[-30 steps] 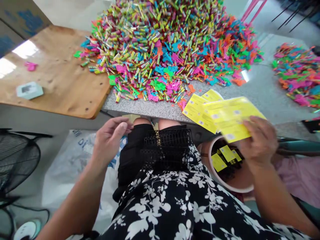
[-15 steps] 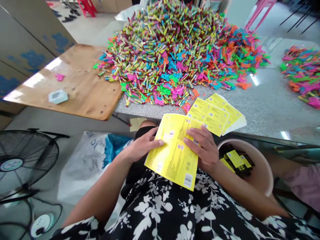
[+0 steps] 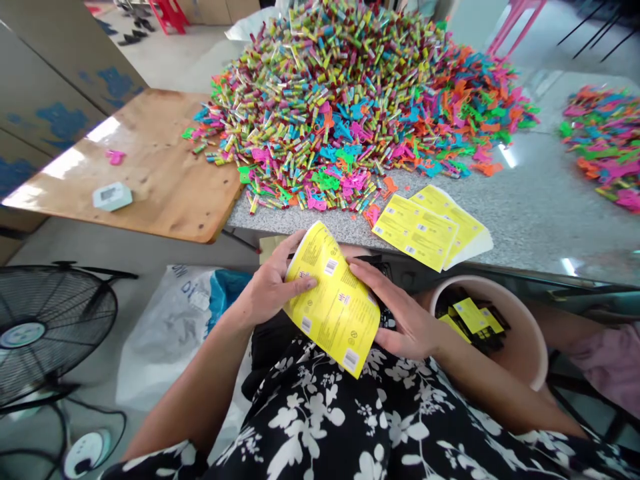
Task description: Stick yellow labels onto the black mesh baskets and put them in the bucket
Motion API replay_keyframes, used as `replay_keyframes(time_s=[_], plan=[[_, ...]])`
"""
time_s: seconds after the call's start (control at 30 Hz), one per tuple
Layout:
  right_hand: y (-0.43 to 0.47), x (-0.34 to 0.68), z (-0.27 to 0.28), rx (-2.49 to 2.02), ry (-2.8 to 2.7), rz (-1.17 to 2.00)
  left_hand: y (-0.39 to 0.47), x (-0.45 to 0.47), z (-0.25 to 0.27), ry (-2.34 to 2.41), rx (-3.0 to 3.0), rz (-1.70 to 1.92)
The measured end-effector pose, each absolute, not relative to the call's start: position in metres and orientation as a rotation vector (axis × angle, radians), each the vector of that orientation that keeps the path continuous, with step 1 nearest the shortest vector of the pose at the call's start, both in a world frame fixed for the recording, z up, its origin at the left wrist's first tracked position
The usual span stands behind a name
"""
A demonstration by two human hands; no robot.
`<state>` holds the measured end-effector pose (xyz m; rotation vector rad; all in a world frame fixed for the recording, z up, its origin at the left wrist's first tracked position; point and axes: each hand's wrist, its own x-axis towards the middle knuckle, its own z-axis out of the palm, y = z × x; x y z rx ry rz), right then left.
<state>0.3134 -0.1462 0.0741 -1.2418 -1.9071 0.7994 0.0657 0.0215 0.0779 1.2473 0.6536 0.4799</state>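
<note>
Stone table [image 3: 530, 213] spans the far side, with a wooden table [image 3: 165, 180] adjoining it on the left. A big heap [image 3: 345, 93] of small coloured toys and tubes covers much of the stone top, and a smaller heap [image 3: 607, 150] lies to its right. At near left stands a black fan [image 3: 60, 313], with a white sack [image 3: 155, 333] on the floor to its right. A pale tub [image 3: 525, 353] sits at near right, holding black parts and yellow cards [image 3: 470, 315]. A loose stack [image 3: 417, 230] of yellow sheets lies on the near edge of the stone table, slightly fanned. Nearer, above the lap, is the yellow sheet [image 3: 335, 313], bowed between both hands; whether it is one layer or several is unclear. The left hand [image 3: 273, 290] grips its left edge, thumb on top and fingers beneath. The right hand [image 3: 405, 313] is half curled about the right edge, fingers at the far part and thumb near the close corner; whether it pinches or merely steadies cannot be told. Much bending could crease the sheet, and a one-sided pull could tear it. If the left thumb slackened, the sheet might slide to the lap. The right forearm, passing close to the tub, might knock it if it swung outward.
</note>
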Motion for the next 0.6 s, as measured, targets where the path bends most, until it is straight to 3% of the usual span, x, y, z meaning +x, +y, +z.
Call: replay_keyframes(time_s=[0.17, 0.4, 0.6], plan=[[-0.143, 0.32, 0.082, -1.22, -1.835, 0.994, 0.025, 0.056, 0.083, 0.739, 1.264, 0.474], [-0.128, 0.288, 0.078, -1.521, -1.725, 0.766, 0.017, 0.059, 0.088, 0.67, 1.407, 0.383], [-0.122, 0.266, 0.085, -1.473, -1.505, 1.124, 0.013, 0.064, 0.094, 0.741, 1.545, 0.437]])
